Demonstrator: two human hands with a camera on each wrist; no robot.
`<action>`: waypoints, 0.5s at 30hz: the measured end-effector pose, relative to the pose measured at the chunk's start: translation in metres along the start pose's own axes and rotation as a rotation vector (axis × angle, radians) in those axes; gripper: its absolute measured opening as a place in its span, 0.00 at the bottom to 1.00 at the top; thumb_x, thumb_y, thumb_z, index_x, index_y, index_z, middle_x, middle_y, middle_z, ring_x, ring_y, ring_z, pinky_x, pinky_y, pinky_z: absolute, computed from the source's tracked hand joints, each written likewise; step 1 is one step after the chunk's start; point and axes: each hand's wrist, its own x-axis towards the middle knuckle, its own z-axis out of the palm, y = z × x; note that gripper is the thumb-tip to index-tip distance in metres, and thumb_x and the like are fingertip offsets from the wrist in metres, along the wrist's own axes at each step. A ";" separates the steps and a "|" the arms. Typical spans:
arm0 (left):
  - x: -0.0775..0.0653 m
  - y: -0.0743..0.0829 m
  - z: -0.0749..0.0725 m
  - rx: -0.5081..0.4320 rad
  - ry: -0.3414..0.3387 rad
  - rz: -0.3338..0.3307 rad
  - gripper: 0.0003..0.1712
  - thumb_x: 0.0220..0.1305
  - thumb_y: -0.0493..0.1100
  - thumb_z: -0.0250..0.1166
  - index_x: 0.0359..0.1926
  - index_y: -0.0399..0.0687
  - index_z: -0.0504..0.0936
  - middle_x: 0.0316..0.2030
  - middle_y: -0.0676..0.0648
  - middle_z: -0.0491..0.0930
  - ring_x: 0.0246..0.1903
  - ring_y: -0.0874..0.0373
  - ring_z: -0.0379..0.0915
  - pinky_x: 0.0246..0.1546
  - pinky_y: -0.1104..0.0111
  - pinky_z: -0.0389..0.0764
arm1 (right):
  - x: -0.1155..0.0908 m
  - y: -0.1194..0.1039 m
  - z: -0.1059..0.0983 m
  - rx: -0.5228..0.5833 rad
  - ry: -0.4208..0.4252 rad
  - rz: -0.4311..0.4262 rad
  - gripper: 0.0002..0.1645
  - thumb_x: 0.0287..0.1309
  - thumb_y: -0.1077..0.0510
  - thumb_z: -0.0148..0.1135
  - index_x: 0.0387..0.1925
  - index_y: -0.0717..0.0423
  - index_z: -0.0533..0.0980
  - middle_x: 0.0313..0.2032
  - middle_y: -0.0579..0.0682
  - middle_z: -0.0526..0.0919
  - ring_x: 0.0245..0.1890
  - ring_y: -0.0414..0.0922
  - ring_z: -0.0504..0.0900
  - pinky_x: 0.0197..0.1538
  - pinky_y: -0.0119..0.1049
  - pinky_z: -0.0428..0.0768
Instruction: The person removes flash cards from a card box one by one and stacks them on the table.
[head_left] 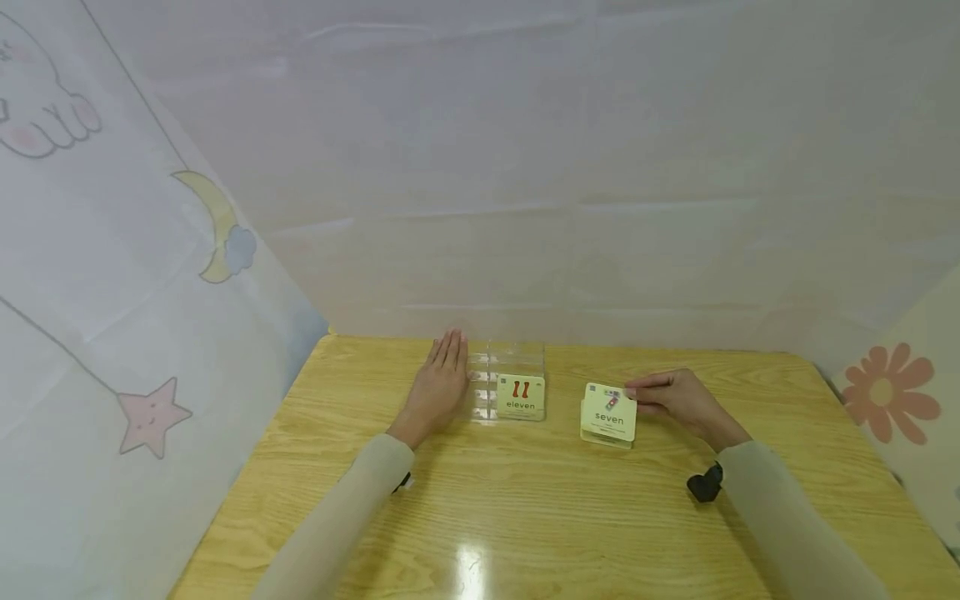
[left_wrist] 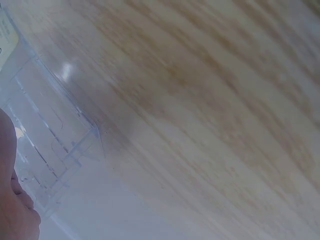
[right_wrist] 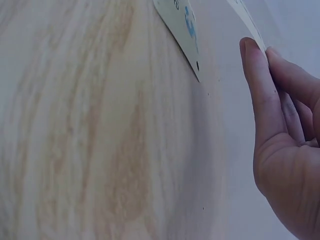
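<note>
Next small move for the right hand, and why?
Probably carry the seven card left toward the clear holder: the right hand pinches the card's edge, the eleven card already sits there, and the left hand is at the holder's left side.

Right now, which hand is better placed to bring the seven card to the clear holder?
Right hand, I'd say: it pinches the seven card, while the left hand is at the clear holder, farther from that card.

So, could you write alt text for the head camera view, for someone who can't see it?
A person's right grip pinches a "seven" card, with another card showing beneath, at a wooden table. The left grip is stretched out by a clear plastic tray bearing an "eleven" card.
</note>
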 end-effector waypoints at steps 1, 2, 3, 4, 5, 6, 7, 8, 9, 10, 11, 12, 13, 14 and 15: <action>0.000 0.000 0.000 -0.003 -0.002 -0.001 0.39 0.86 0.53 0.43 0.81 0.29 0.49 0.82 0.30 0.49 0.83 0.39 0.47 0.85 0.51 0.54 | 0.000 0.001 0.000 0.006 0.002 0.004 0.33 0.69 0.59 0.68 0.67 0.76 0.72 0.48 0.41 0.90 0.46 0.39 0.92 0.57 0.43 0.89; 0.000 0.000 -0.001 -0.001 -0.003 -0.001 0.39 0.86 0.53 0.42 0.81 0.28 0.49 0.82 0.31 0.48 0.83 0.39 0.47 0.85 0.51 0.54 | 0.001 0.001 0.000 0.010 0.005 0.010 0.33 0.69 0.59 0.68 0.67 0.76 0.72 0.47 0.41 0.90 0.46 0.39 0.92 0.57 0.42 0.89; 0.001 0.000 -0.001 -0.001 -0.004 -0.003 0.39 0.86 0.53 0.42 0.81 0.28 0.49 0.82 0.31 0.48 0.84 0.39 0.47 0.85 0.51 0.54 | 0.001 0.002 0.000 0.010 0.006 0.016 0.33 0.69 0.59 0.68 0.67 0.76 0.72 0.47 0.41 0.90 0.47 0.39 0.91 0.57 0.42 0.89; 0.001 0.000 -0.001 0.000 -0.005 -0.005 0.39 0.86 0.54 0.42 0.81 0.28 0.49 0.82 0.31 0.48 0.84 0.40 0.47 0.85 0.51 0.54 | 0.001 0.003 0.000 0.008 0.004 0.021 0.33 0.70 0.59 0.68 0.68 0.75 0.72 0.47 0.41 0.90 0.47 0.38 0.91 0.57 0.42 0.89; 0.001 0.001 -0.001 -0.001 -0.003 -0.008 0.39 0.86 0.54 0.42 0.81 0.29 0.49 0.82 0.31 0.48 0.84 0.40 0.47 0.85 0.51 0.54 | 0.001 0.004 0.000 0.009 0.005 0.028 0.32 0.69 0.59 0.68 0.67 0.75 0.73 0.48 0.41 0.90 0.47 0.38 0.91 0.57 0.41 0.89; 0.001 0.001 0.000 -0.004 -0.002 -0.010 0.39 0.86 0.54 0.43 0.81 0.29 0.50 0.82 0.31 0.49 0.84 0.40 0.47 0.85 0.51 0.54 | 0.002 0.005 0.000 0.008 0.007 0.032 0.32 0.69 0.59 0.69 0.67 0.74 0.73 0.49 0.42 0.90 0.47 0.38 0.91 0.57 0.41 0.89; 0.002 0.001 0.000 -0.004 0.001 -0.011 0.39 0.86 0.54 0.43 0.81 0.29 0.50 0.82 0.31 0.49 0.83 0.40 0.48 0.85 0.51 0.54 | 0.003 0.006 0.000 0.007 0.010 0.036 0.31 0.69 0.59 0.69 0.66 0.74 0.74 0.49 0.42 0.90 0.47 0.38 0.91 0.56 0.40 0.89; 0.002 0.001 0.000 -0.003 0.002 -0.013 0.39 0.86 0.53 0.43 0.81 0.29 0.51 0.82 0.31 0.50 0.83 0.40 0.48 0.85 0.51 0.55 | 0.003 0.007 0.000 0.001 0.007 0.036 0.30 0.69 0.59 0.69 0.66 0.73 0.75 0.49 0.43 0.90 0.47 0.37 0.91 0.56 0.40 0.89; 0.002 0.001 0.000 -0.008 0.003 -0.015 0.38 0.86 0.53 0.44 0.81 0.29 0.52 0.82 0.31 0.50 0.83 0.40 0.48 0.85 0.51 0.55 | 0.004 0.008 0.001 -0.004 0.009 0.037 0.30 0.68 0.59 0.69 0.65 0.73 0.76 0.50 0.43 0.90 0.47 0.37 0.91 0.56 0.39 0.90; 0.002 0.001 0.000 -0.010 0.004 -0.016 0.38 0.86 0.53 0.44 0.81 0.29 0.52 0.82 0.31 0.51 0.83 0.40 0.48 0.85 0.51 0.54 | 0.004 0.008 0.002 -0.008 0.010 0.038 0.29 0.68 0.59 0.70 0.64 0.72 0.77 0.50 0.44 0.90 0.47 0.38 0.91 0.55 0.39 0.90; 0.001 0.002 0.000 -0.012 0.005 -0.017 0.38 0.86 0.53 0.44 0.81 0.29 0.53 0.82 0.31 0.51 0.83 0.40 0.48 0.85 0.51 0.54 | 0.005 0.009 0.002 -0.009 0.016 0.041 0.28 0.67 0.59 0.70 0.63 0.71 0.78 0.50 0.44 0.90 0.46 0.38 0.91 0.55 0.39 0.90; 0.001 0.002 0.000 -0.013 0.004 -0.017 0.38 0.86 0.53 0.44 0.81 0.29 0.53 0.82 0.31 0.51 0.83 0.40 0.48 0.85 0.51 0.54 | 0.005 0.009 0.003 -0.021 0.013 0.036 0.29 0.68 0.58 0.70 0.63 0.72 0.78 0.51 0.45 0.90 0.47 0.38 0.91 0.54 0.39 0.90; 0.001 0.002 0.000 -0.015 0.004 -0.017 0.38 0.86 0.53 0.44 0.81 0.29 0.53 0.82 0.31 0.52 0.84 0.40 0.47 0.85 0.51 0.55 | 0.004 0.008 0.004 -0.031 0.015 0.037 0.29 0.68 0.58 0.70 0.63 0.72 0.78 0.50 0.45 0.90 0.46 0.38 0.91 0.54 0.39 0.90; 0.001 0.002 -0.001 -0.016 0.004 -0.017 0.38 0.86 0.53 0.44 0.81 0.29 0.53 0.82 0.31 0.52 0.84 0.40 0.47 0.85 0.51 0.55 | 0.004 0.008 0.005 -0.042 0.019 0.038 0.29 0.68 0.58 0.70 0.64 0.72 0.77 0.51 0.47 0.90 0.46 0.39 0.91 0.54 0.39 0.90; 0.001 0.002 -0.001 -0.017 0.005 -0.015 0.38 0.86 0.53 0.45 0.81 0.29 0.53 0.82 0.31 0.52 0.83 0.40 0.48 0.85 0.51 0.55 | 0.004 0.008 0.006 -0.050 0.029 0.043 0.28 0.68 0.58 0.70 0.63 0.72 0.78 0.51 0.49 0.90 0.46 0.39 0.91 0.53 0.38 0.91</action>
